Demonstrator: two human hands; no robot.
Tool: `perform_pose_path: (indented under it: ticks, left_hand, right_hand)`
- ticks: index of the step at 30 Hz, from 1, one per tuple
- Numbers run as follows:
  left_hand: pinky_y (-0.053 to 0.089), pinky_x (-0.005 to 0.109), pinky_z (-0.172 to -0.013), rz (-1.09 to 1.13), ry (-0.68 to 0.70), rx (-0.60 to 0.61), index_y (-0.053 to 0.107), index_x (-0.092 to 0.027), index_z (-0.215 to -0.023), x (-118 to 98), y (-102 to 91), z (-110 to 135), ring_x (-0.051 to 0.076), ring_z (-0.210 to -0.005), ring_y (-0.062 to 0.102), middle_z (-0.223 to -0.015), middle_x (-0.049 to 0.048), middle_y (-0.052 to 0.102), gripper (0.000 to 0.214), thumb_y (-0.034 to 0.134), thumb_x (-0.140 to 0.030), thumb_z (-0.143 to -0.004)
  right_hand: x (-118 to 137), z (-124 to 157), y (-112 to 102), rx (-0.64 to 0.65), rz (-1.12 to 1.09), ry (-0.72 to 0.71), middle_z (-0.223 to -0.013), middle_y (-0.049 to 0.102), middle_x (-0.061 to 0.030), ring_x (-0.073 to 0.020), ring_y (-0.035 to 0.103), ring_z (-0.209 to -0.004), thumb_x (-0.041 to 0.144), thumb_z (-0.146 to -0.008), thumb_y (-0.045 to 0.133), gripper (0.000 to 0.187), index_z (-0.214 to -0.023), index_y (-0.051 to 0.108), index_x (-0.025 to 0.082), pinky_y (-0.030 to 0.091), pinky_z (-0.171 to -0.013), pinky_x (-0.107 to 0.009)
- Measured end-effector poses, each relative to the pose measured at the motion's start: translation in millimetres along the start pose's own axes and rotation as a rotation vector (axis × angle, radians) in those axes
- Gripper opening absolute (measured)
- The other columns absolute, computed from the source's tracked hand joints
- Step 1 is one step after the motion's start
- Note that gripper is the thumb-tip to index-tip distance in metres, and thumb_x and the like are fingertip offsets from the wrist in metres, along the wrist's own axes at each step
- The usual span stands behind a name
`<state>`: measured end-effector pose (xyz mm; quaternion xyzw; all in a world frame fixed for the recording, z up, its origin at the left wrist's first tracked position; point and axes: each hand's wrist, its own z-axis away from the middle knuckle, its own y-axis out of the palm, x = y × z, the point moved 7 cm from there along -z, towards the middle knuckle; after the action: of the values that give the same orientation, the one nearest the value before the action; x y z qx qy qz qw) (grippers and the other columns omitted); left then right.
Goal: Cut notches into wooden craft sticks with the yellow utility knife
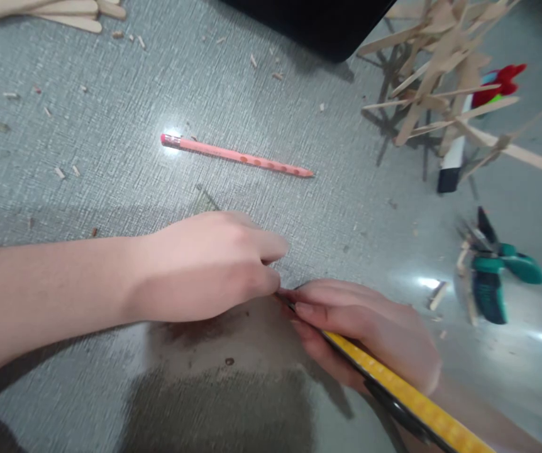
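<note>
My left hand (219, 264) is closed low over the table, its fingers curled under the palm; whatever they pinch is mostly hidden. Against its fingertips sits my right hand (370, 333), wrapped around a yellow-and-black utility knife (393, 384) whose handle runs down to the lower right. The front end of the knife points at the left fingers, and a small brownish tip shows between the two hands. Beyond the left hand lies a pink pencil (247, 158), eraser to the left and point to the right.
Green-handled pliers (488, 264) lie at the right beside wood scraps. A structure of craft sticks (441, 94) stands at the upper right, near a white marker-like tube (454, 151). Loose craft sticks (68, 9) are at the upper left, a black object (318, 22) at the top. Wood chips litter the grey table (124, 151).
</note>
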<state>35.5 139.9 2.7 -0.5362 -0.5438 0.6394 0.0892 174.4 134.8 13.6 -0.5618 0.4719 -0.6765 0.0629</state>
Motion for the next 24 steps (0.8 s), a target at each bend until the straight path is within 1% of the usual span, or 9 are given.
perform_pose_path:
  ticks: [2, 4, 9, 12, 15, 18, 21, 24]
  left_hand:
    - [0.039, 0.033, -0.064, 0.002, -0.007, 0.003, 0.069, -0.018, -0.076, 0, 0.4, 0, 0.017, -0.065, 0.048, -0.077, 0.0026, 0.059, 0.03, 0.047, -0.003, -0.09]
    - [0.039, 0.033, -0.064, 0.0, -0.014, 0.011, 0.069, -0.018, -0.076, 1, 0.7, 0, 0.017, -0.066, 0.048, -0.078, 0.0024, 0.06, 0.03, 0.048, -0.004, -0.09]
    - [0.039, 0.035, -0.064, -0.002, -0.01, 0.007, 0.069, -0.019, -0.076, 0, -0.5, 1, 0.018, -0.066, 0.049, -0.078, 0.0026, 0.059, 0.03, 0.046, -0.004, -0.09]
    - [0.038, 0.035, -0.064, 0.0, -0.009, 0.007, 0.067, -0.018, -0.074, 0, -0.5, 1, 0.018, -0.066, 0.049, -0.078, 0.0026, 0.059, 0.03, 0.046, -0.004, -0.091]
    - [0.04, 0.034, -0.065, 0.003, -0.012, 0.015, 0.069, -0.019, -0.077, 1, 0.4, 0, 0.017, -0.067, 0.049, -0.078, 0.0026, 0.06, 0.03, 0.047, -0.005, -0.092]
    - [0.04, 0.034, -0.065, 0.009, -0.019, 0.013, 0.071, -0.019, -0.077, 0, 0.3, -1, 0.017, -0.067, 0.049, -0.078, 0.0029, 0.059, 0.03, 0.048, -0.006, -0.092]
    - [0.039, 0.034, -0.064, 0.012, -0.039, 0.047, 0.067, -0.018, -0.072, -1, 2.0, -2, 0.017, -0.066, 0.049, -0.078, 0.0031, 0.059, 0.027, 0.051, -0.006, -0.09]
    - [0.041, 0.033, -0.065, 0.019, -0.076, 0.1, 0.064, -0.018, -0.067, -1, 4.8, -3, 0.017, -0.065, 0.049, -0.077, 0.0026, 0.058, 0.025, 0.055, -0.007, -0.087]
  right_hand:
    - [3, -3, -3, -0.027, -0.002, -0.045, -0.08, 0.076, -0.002, -0.0209, 0.076, -0.071, 0.003, -0.084, 0.058, 0.041, -0.115, 0.054, 0.03, 0.064, -0.061, -0.033]
    - [4, -4, -4, -0.04, -0.004, -0.066, -0.078, 0.076, -0.0016, -0.0214, 0.076, -0.07, 0.003, -0.083, 0.059, 0.042, -0.115, 0.056, 0.029, 0.063, -0.058, -0.033]
    - [4, -3, -3, -0.035, -0.005, -0.086, -0.08, 0.076, -0.0026, -0.0222, 0.076, -0.071, 0.003, -0.083, 0.059, 0.041, -0.116, 0.056, 0.028, 0.064, -0.059, -0.033]
    - [2, -2, -3, -0.042, -0.005, -0.054, -0.079, 0.076, -0.002, -0.0223, 0.076, -0.072, 0.003, -0.084, 0.059, 0.04, -0.116, 0.057, 0.029, 0.063, -0.06, -0.034]
    - [2, -4, -2, -0.04, -0.014, -0.036, -0.079, 0.075, -0.0008, -0.0224, 0.076, -0.073, 0.004, -0.085, 0.059, 0.04, -0.115, 0.057, 0.03, 0.063, -0.059, -0.034]
    - [5, -7, -1, -0.027, -0.024, -0.049, -0.077, 0.075, -0.0007, -0.0197, 0.074, -0.066, 0.005, -0.089, 0.057, 0.032, -0.11, 0.059, 0.029, 0.06, -0.057, -0.032]
    - [9, -10, -1, -0.046, -0.007, -0.064, -0.074, 0.073, -0.0017, -0.0187, 0.073, -0.063, 0.006, -0.091, 0.056, 0.023, -0.102, 0.06, 0.026, 0.057, -0.054, -0.031]
    - [12, -11, 1, -0.051, -0.009, -0.056, -0.066, 0.069, 0.0018, -0.0179, 0.071, -0.062, 0.004, -0.091, 0.057, 0.023, -0.095, 0.06, 0.026, 0.053, -0.053, -0.03]
